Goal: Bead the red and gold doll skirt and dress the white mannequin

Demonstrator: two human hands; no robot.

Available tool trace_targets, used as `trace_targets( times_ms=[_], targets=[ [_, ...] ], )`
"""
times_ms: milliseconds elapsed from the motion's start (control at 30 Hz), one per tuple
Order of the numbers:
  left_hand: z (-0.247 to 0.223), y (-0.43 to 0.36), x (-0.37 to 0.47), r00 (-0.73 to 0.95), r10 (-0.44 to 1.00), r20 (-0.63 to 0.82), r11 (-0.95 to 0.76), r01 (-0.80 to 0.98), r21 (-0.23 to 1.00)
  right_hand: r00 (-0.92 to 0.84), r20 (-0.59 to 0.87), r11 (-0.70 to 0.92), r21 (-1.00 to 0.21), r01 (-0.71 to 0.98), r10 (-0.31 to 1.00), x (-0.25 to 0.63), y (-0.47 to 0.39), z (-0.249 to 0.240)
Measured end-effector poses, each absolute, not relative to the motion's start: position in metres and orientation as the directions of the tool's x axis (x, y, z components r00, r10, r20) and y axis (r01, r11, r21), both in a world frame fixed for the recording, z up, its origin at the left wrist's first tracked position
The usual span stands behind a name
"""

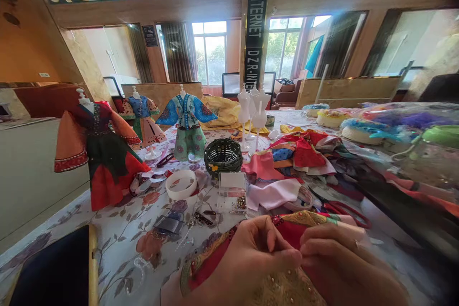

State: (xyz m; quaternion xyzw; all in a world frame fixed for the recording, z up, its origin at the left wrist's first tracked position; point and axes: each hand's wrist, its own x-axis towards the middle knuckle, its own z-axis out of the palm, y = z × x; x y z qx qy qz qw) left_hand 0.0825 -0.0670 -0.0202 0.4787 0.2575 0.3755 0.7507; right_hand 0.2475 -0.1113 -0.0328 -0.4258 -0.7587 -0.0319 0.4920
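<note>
Red and gold patterned fabric point(211, 265) with small beads lies under and around both hands at the bottom of the view. My left hand point(247, 258) is closed, thumb and forefinger pinched together over the fabric; what is between the fingertips is too small to make out. Right beside it, my right hand point(344, 263) has its fingers pressed together, their tips close to the left thumb, and what they hold is hidden. Beyond the hands stands a clear plastic box point(232, 192) with small metallic beads in one corner.
A phone point(53, 267) lies at the lower left. Dressed mini mannequins point(111, 153) stand behind, near a white ring point(181, 185), a dark woven basket point(223, 157) and bare white mannequins point(258, 114). Fabric scraps point(304, 153) and red-handled scissors point(349, 213) lie to the right.
</note>
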Motion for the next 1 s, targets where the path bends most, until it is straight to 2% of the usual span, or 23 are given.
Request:
trace_targets(
  times_ms=[133, 400, 600, 733, 833, 900, 1000],
  targets=[
    [-0.014, -0.069, 0.081, 0.582, 0.811, -0.057, 0.261, -0.272, 0.926, -0.153, 0.758, 0.635, -0.398, 0.662, 0.634, 0.247, -0.110, -0.032],
    [-0.012, -0.068, 0.079, 0.538, 0.840, -0.071, 0.216, -0.211, 0.953, -0.098, 0.644, 0.555, -0.561, 0.614, 0.758, 0.250, -0.104, -0.045],
    [-0.008, -0.056, 0.075, 0.452, 0.892, -0.021, 0.079, -0.110, 0.991, -0.096, 0.588, 0.533, -0.639, 0.555, 0.803, 0.255, -0.099, -0.050],
    [-0.003, -0.049, 0.069, 0.479, 0.878, 0.013, -0.136, 0.223, 0.965, -0.064, 0.540, 0.491, -0.702, 0.517, 0.839, 0.252, -0.100, -0.045],
    [-0.002, -0.046, 0.065, 0.604, 0.788, 0.115, -0.437, 0.419, 0.796, -0.066, 0.503, 0.468, -0.739, 0.485, 0.862, 0.248, -0.102, -0.040],
    [-0.003, -0.043, 0.062, 0.724, 0.662, 0.192, -0.618, 0.384, 0.686, -0.081, 0.494, 0.468, -0.741, 0.482, 0.865, 0.247, -0.102, -0.040],
    [-0.003, -0.039, 0.057, 0.849, 0.466, 0.248, -0.766, 0.247, 0.593, -0.079, 0.471, 0.439, -0.733, 0.519, 0.879, 0.247, -0.103, -0.042]
  ],
)
